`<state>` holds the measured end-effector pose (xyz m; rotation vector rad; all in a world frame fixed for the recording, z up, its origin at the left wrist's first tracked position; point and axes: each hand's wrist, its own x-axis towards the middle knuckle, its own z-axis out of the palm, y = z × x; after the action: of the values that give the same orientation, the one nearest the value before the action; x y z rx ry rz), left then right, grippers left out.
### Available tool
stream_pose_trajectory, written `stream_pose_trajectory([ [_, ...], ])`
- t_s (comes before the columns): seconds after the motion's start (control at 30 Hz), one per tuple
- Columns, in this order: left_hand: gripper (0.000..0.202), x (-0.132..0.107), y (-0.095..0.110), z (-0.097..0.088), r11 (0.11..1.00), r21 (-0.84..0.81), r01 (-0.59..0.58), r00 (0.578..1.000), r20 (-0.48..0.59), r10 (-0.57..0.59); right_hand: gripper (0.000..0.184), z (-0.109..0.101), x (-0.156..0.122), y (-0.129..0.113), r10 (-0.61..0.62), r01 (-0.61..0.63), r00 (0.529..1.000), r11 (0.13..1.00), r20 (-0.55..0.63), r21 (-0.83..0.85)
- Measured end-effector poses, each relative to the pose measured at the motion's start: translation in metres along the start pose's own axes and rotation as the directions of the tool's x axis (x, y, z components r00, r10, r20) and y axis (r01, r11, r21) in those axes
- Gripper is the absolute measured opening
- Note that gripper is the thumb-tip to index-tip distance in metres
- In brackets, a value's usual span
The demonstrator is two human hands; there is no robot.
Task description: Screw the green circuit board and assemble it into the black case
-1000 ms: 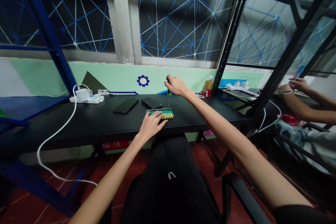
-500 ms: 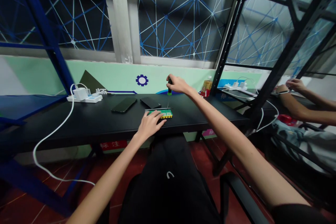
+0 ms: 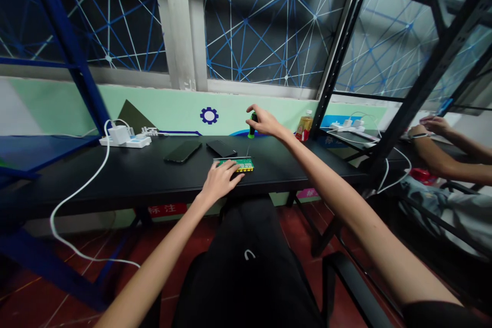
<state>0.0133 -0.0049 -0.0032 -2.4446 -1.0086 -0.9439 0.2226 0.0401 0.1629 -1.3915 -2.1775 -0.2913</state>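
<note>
On the tabletop (image 3: 138, 166), the board (image 3: 246, 164) is partly covered by the loosely spread left hand (image 3: 220, 179). Above and beyond it, the screwdriver (image 3: 252, 126) is pinched in the right hand (image 3: 266, 122), pointed down toward the board. Left of the left hand, a phone (image 3: 183, 151) is seen.

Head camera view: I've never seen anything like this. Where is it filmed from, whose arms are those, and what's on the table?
There's no machine here: a camera worn on a person's head looks forward and down at their own bare hands. The left hand lies over part of a green board with a yellow edge. The right hand holds a screwdriver, its thin shaft pointing down towards the board. The black table also bears two dark, flat, phone-like slabs, a white power strip and a bottle. At far right, another person's hands show.
</note>
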Motion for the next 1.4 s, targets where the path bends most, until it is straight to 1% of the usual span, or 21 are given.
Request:
stream_pose_trajectory([
  [0.1, 0.032, 0.0, 0.0, 0.0, 1.0, 0.005, -0.001, 1.0, 0.003, 0.001, 0.043, 0.003, -0.006, -0.003, 0.026, -0.033, 0.996, 0.995, -0.081, -0.09],
  [0.2, 0.033, 0.0, 0.0, -0.001, 1.0, 0.001, -0.011, 1.0, 0.005, 0.011, 0.043, 0.003, -0.013, -0.008, -0.013, -0.001, 0.997, 0.984, -0.076, -0.179],
  [0.3, 0.032, 0.0, 0.0, -0.001, 1.0, -0.006, -0.007, 1.0, 0.001, 0.007, 0.04, -0.002, -0.016, -0.009, -0.06, 0.055, 0.998, 0.986, -0.023, -0.154],
  [0.4, 0.031, 0.0, 0.0, 0.0, 1.0, -0.001, 0.003, 1.0, 0.001, -0.003, 0.041, -0.006, -0.015, -0.007, -0.063, 0.064, 0.998, 0.993, 0.013, -0.096],
  [0.5, 0.032, 0.0, -0.001, 0.001, 1.0, 0.01, 0.003, 1.0, -0.002, -0.003, 0.043, -0.005, -0.015, -0.008, -0.024, 0.021, 0.999, 0.992, -0.029, -0.121],
  [0.6, 0.033, -0.001, -0.001, 0.001, 1.0, 0.023, -0.009, 1.0, 0.0, 0.009, 0.05, -0.001, -0.015, -0.01, 0.013, -0.021, 0.999, 0.985, -0.051, -0.172],
  [0.67, 0.033, -0.001, -0.001, 0.001, 0.999, 0.03, -0.015, 1.0, -0.003, 0.015, 0.051, 0.0, -0.014, -0.01, 0.004, -0.007, 1.0, 0.992, -0.026, -0.124],
  [0.73, 0.034, 0.0, -0.001, 0.001, 0.999, 0.028, -0.017, 1.0, -0.007, 0.017, 0.045, 0.0, -0.013, -0.009, -0.026, 0.026, 0.999, 1.0, 0.023, 0.011],
  [0.8, 0.034, 0.0, -0.001, 0.001, 1.0, 0.021, -0.015, 1.0, -0.008, 0.016, 0.037, -0.001, -0.012, -0.008, -0.062, 0.051, 0.996, 0.984, 0.062, 0.17],
  [0.83, 0.034, 0.0, -0.001, 0.001, 1.0, 0.019, -0.015, 1.0, -0.008, 0.015, 0.034, -0.002, -0.012, -0.007, -0.073, 0.057, 0.995, 0.974, 0.067, 0.221],
  [0.87, 0.034, 0.0, -0.001, 0.001, 1.0, 0.018, -0.014, 1.0, -0.009, 0.014, 0.032, -0.002, -0.011, -0.008, -0.073, 0.057, 0.996, 0.97, 0.059, 0.238],
  [0.9, 0.033, 0.0, -0.001, 0.001, 1.0, 0.018, -0.014, 1.0, -0.01, 0.014, 0.029, -0.002, -0.011, -0.009, -0.06, 0.05, 0.997, 0.975, 0.04, 0.219],
  [0.97, 0.033, 0.0, -0.001, 0.001, 1.0, 0.017, -0.012, 1.0, -0.009, 0.013, 0.028, -0.002, -0.011, -0.013, -0.011, 0.013, 1.0, 0.995, -0.016, 0.099],
  [1.03, 0.032, 0.0, 0.0, 0.001, 1.0, 0.014, -0.009, 1.0, -0.009, 0.009, 0.033, -0.001, -0.012, -0.018, 0.022, -0.024, 0.998, 0.999, -0.063, -0.039],
  [1.1, 0.031, -0.001, 0.0, 0.001, 1.0, 0.01, -0.006, 1.0, -0.008, 0.006, 0.04, -0.001, -0.014, -0.021, 0.021, -0.031, 0.996, 0.992, -0.082, -0.121],
  [1.17, 0.031, -0.001, 0.001, 0.001, 1.0, 0.004, -0.003, 1.0, -0.01, 0.003, 0.042, -0.002, -0.015, -0.021, -0.007, -0.002, 0.998, 0.991, -0.066, -0.135],
  [1.27, 0.032, -0.001, 0.001, 0.002, 1.0, -0.003, -0.002, 1.0, -0.018, 0.002, 0.034, -0.006, -0.015, -0.014, -0.032, 0.032, 0.999, 0.997, 0.001, -0.076],
  [1.33, 0.032, -0.001, 0.001, 0.002, 1.0, -0.001, -0.004, 1.0, -0.022, 0.004, 0.032, -0.007, -0.014, -0.009, -0.022, 0.023, 0.999, 0.999, 0.044, -0.034],
  [1.4, 0.032, -0.001, 0.001, 0.002, 1.0, 0.009, -0.004, 1.0, -0.019, 0.004, 0.031, -0.006, -0.012, -0.005, 0.018, -0.017, 0.999, 0.999, 0.035, -0.043],
])
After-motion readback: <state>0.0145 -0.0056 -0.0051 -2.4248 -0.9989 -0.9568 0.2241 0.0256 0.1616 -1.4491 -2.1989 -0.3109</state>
